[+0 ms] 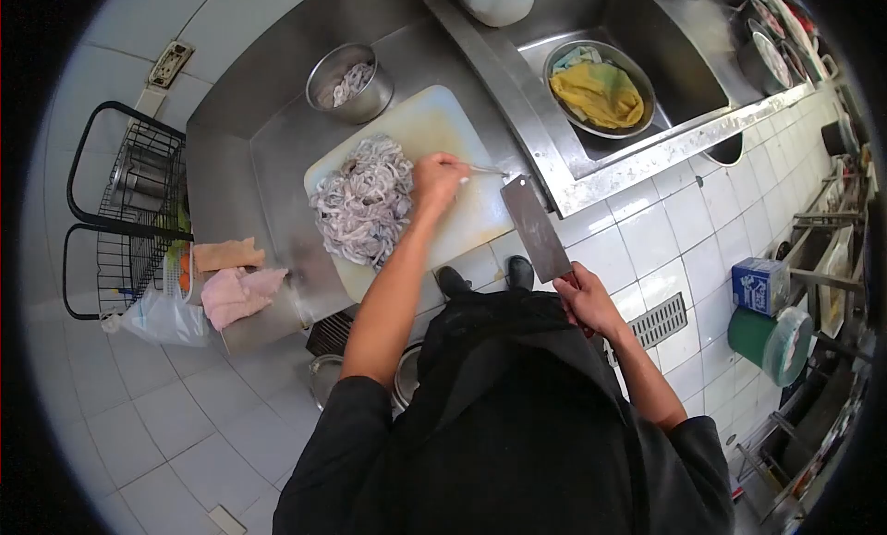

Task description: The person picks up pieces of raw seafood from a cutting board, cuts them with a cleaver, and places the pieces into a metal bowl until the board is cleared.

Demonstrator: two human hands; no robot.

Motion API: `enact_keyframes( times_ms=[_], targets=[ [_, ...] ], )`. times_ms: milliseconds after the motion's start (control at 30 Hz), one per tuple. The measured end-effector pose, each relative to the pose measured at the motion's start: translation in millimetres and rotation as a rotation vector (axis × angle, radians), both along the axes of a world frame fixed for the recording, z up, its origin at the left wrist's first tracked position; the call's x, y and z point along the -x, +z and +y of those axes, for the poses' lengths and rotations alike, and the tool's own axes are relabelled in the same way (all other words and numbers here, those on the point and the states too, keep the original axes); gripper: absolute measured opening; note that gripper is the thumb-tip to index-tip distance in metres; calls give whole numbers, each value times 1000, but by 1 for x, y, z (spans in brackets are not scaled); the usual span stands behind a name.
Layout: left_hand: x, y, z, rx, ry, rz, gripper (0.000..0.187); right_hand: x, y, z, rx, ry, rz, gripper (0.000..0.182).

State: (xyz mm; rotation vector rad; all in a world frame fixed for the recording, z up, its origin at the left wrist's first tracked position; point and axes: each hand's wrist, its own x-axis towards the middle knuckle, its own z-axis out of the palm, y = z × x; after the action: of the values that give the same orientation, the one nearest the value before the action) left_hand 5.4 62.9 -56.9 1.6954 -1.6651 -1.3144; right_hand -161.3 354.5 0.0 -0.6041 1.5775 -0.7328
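A white cutting board (467, 216) lies on the steel counter, with a heap of greyish-white tentacle-like pieces (363, 202) on its left part. Over the board, just right of the heap, my left hand (438, 182) is closed on a thin pale strip (485, 170) that points right, past the board's edge. My right hand (588, 299) is wrapped round the reddish handle of a cleaver (536, 227). The broad blade slants up and left, off the board's right side, above the tiled floor. Behind the board stands a steel pot (374, 99) with similar pieces inside.
A sink (679, 59) at the upper right holds a metal bowl (644, 119) with yellow and greenish cloths. Pink cloth (236, 295) and a black wire rack (129, 188) are at the left. A blue box (759, 287) and green bucket (753, 336) are at the right.
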Motion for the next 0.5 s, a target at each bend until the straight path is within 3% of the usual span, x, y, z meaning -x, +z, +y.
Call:
enact_keyframes(
  times_ms=[100,300,467,500],
  targets=[
    [-25,13,-43,155,80,179,18,-5,1,-6,-2,-23,6,19],
    [-73,91,-159,366,194,368,20,-15,-3,-15,-22,-57,46,19],
    [-94,127,-237,414,199,255,26,-29,-6,-17,25,-134,37,19],
    [-97,122,-251,431,164,110,28,-32,-5,-18,24,-147,38,19]
  ],
)
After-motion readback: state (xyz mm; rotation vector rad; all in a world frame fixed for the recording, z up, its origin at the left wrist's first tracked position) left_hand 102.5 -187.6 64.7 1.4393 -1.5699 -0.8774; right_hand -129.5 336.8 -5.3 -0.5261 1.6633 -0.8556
